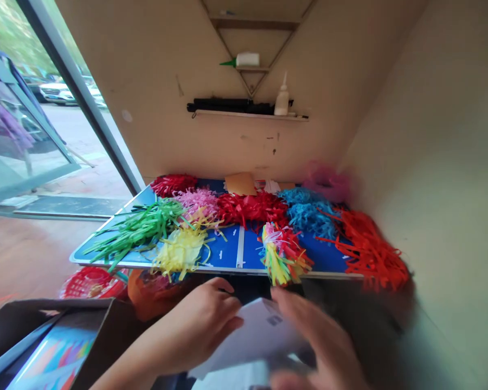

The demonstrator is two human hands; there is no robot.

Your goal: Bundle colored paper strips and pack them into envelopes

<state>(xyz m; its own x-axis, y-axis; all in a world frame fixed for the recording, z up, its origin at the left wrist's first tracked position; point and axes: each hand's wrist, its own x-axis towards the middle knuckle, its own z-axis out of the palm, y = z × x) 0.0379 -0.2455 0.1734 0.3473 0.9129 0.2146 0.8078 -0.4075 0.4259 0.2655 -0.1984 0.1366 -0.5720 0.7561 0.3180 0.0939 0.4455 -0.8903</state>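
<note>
A folded white sheet [254, 336] with a small grey printed mark lies low in front of me, between my hands. My left hand [211, 319] is closed at its left edge, fingers curled and thumb against the sheet. On the right side, my right hand [321, 336] reaches over the sheet with its fingertips near the top corner. That hand is blurred, and I cannot make out whether it grips the sheet. Beyond my hands, a multicoloured bundle of paper strips [276, 254] lies at the table's front edge.
The blue table [250, 249] carries heaps of shredded strips: green [146, 225], yellow [183, 246], red [256, 208], blue [309, 211] and orange-red [368, 244]. An open cardboard box [109, 336] stands lower left, near a red basket [89, 281]. Glue bottles [282, 100] sit on wall shelves.
</note>
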